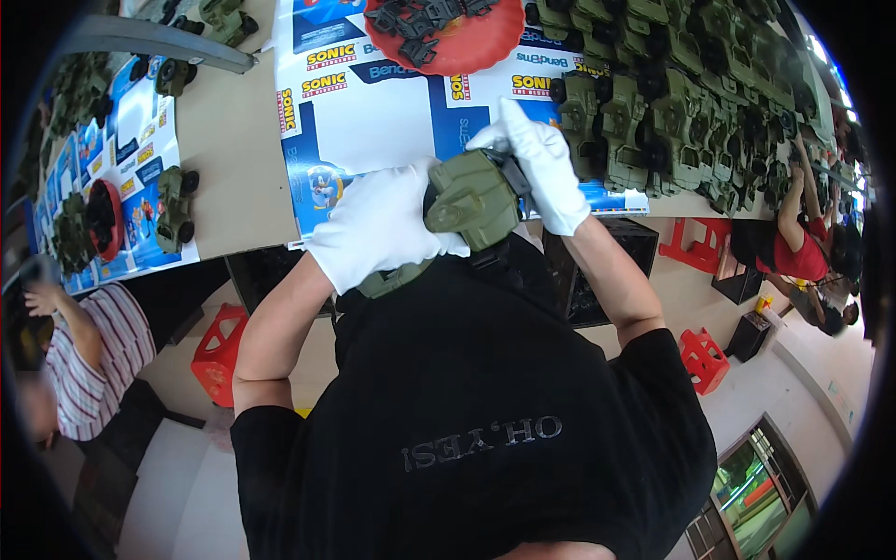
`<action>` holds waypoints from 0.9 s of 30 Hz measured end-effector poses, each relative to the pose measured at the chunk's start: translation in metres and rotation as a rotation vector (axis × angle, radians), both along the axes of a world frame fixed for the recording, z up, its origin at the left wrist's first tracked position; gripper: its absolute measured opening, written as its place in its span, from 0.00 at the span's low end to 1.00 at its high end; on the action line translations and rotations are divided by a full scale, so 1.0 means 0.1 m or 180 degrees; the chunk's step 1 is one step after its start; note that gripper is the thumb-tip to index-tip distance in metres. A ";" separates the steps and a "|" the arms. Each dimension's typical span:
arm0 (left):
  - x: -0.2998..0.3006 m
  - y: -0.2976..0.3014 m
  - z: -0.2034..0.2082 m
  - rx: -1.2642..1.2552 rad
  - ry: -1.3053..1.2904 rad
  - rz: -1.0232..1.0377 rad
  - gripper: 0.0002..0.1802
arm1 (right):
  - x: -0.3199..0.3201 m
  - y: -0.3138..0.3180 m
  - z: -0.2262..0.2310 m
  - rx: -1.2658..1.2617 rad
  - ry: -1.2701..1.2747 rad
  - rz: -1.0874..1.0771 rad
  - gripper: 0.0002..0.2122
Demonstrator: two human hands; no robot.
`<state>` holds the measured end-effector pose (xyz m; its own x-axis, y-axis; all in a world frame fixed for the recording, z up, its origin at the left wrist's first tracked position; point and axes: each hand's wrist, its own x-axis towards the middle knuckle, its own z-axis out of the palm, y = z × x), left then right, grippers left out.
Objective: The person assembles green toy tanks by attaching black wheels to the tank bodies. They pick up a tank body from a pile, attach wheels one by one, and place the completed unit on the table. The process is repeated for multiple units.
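An olive-green plastic toy vehicle (474, 201) is held over my lap at the table's near edge. My left hand (378, 219), in a white glove, is closed on its left side. A black plastic part (513, 177) sits at the vehicle's right end. My right hand (541, 159), also gloved, grips there, its index finger raised and the other fingers curled. Whether the black part is joined to the vehicle I cannot tell. Below my left hand another green piece (394, 278) shows in part against my dark shirt.
A red dish (457, 58) of black plastic parts stands on printed sheets ahead. Rows of green toy vehicles (653, 121) fill the table's right side. More vehicles (174, 210) are at the left, past a grey metal bar (177, 42). Co-workers sit on both sides; red stools (705, 359) stand below.
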<state>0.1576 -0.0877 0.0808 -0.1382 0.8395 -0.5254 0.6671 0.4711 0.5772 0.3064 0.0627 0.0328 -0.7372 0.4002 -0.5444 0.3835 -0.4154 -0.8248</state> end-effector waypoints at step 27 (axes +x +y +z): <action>0.10 0.20 -0.49 0.0859 -0.0429 0.1146 0.42 | -0.10 0.12 0.02 0.0268 0.0075 -0.0840 0.29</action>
<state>0.1671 -0.0675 0.0323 -0.3912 0.8598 -0.3282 0.3994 0.4799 0.7812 0.2959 0.0750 0.0345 -0.6135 0.6231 -0.4851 0.2516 -0.4280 -0.8680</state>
